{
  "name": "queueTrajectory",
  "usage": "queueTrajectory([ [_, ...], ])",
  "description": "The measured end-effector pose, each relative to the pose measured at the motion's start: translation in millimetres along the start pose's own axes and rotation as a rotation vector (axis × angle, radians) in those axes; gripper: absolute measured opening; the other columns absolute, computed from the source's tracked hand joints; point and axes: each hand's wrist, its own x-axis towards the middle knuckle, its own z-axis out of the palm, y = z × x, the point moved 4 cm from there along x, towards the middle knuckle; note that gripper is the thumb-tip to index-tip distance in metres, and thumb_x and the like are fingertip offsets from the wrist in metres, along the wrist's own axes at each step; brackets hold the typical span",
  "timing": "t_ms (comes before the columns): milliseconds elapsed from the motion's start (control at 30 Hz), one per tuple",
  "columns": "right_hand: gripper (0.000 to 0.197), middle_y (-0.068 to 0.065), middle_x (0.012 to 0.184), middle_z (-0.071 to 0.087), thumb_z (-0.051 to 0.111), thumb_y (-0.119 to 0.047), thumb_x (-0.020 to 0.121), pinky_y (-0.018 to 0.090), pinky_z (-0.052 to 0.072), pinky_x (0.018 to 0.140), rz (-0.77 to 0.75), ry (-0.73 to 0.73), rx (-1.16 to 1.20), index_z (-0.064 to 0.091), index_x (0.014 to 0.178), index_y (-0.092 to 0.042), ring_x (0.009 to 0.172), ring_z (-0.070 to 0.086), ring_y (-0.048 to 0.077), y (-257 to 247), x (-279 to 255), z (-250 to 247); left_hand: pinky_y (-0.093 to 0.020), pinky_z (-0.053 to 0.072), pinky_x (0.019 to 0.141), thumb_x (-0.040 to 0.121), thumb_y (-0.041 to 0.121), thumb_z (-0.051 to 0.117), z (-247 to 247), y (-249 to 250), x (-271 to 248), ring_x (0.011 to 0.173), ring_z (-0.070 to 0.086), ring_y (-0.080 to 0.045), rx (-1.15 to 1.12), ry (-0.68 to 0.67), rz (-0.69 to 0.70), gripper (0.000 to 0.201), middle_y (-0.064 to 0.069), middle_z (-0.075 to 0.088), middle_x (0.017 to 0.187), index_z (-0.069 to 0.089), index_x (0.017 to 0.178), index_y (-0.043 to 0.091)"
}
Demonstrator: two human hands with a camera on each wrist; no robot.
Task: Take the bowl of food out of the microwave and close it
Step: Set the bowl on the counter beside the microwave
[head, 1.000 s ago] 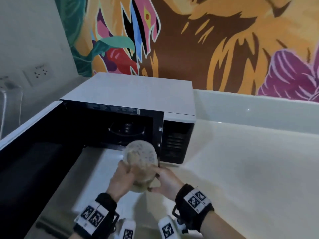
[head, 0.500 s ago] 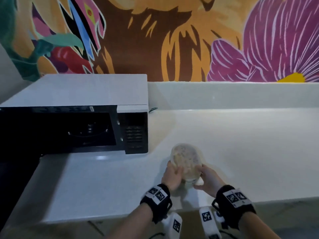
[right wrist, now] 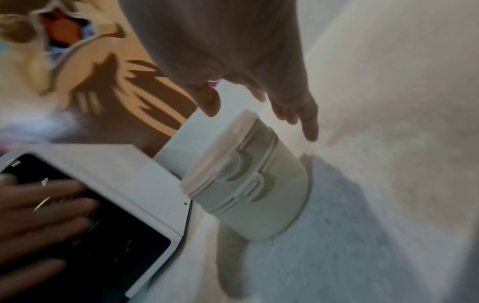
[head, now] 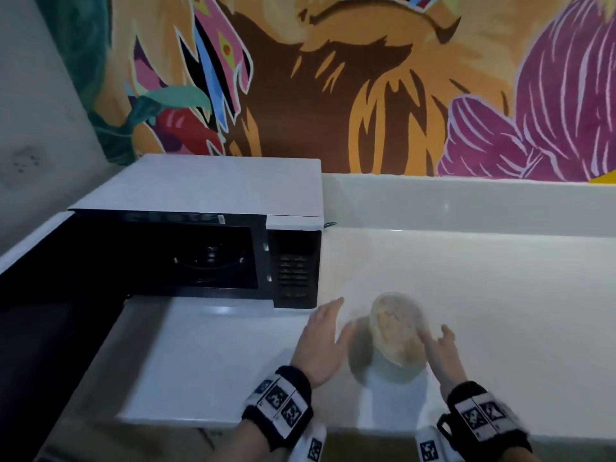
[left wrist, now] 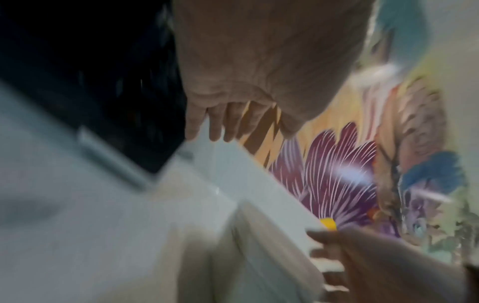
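Observation:
The pale lidded bowl of food (head: pixel 396 331) (right wrist: pixel 249 184) stands on the white counter (head: pixel 500 311) to the right of the microwave (head: pixel 206 228). The microwave's cavity (head: pixel 200 258) is dark and bare, and its black door (head: pixel 43 311) hangs wide to the left. My left hand (head: pixel 325 338) (left wrist: pixel 233 123) hovers just left of the bowl, fingers straight and apart from it. My right hand (head: pixel 443 348) (right wrist: pixel 259 106) sits just right of the bowl with fingers loose, holding nothing.
A painted mural (head: pixel 366 88) covers the wall behind the counter's raised back ledge (head: pixel 466 201). A grey wall with a socket (head: pixel 23 161) is at the left. The counter's front edge (head: pixel 233 425) runs just before my wrists.
Both hands have let go of the bowl, which now stands on the counter. My left hand has drawn away to the left with straightened fingers. The view swung back towards the microwave.

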Motion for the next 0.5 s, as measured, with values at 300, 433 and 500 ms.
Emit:
queueTrajectory([
  [300,0.046,0.006,0.147,0.031,0.039,-0.039,0.096,0.044,0.038,0.101,-0.728,-0.108,-0.397,0.031,0.14,-0.028,0.124,0.045,0.03,-98,-69,60,-0.061,0.038,0.099,0.09,0.026,0.052,-278,-81,-154,0.115,0.05,-0.044,0.728,0.937,-0.31,0.034,-0.024,0.057,0.121,0.057,0.117,0.005],
  [433,0.042,0.002,0.144,0.03,0.041,-0.027,0.097,0.035,0.028,0.112,-0.822,-0.263,-0.241,0.035,0.139,-0.026,0.133,0.034,0.018,-125,-100,105,-0.073,0.033,0.092,0.082,0.027,0.065,-317,-146,-202,0.104,0.045,-0.062,0.671,0.966,-0.843,0.05,-0.047,0.048,0.108,0.043,0.106,-0.012],
  [500,0.041,0.004,0.14,0.033,0.045,-0.022,0.097,0.027,0.023,0.109,-0.872,-0.288,-0.192,0.038,0.137,-0.021,0.134,0.031,0.016,-132,-108,122,-0.067,0.036,0.092,0.08,0.025,0.069,-314,-152,-210,0.097,0.048,-0.064,0.6,0.899,-0.958,0.053,-0.05,0.049,0.102,0.044,0.1,-0.017],
])
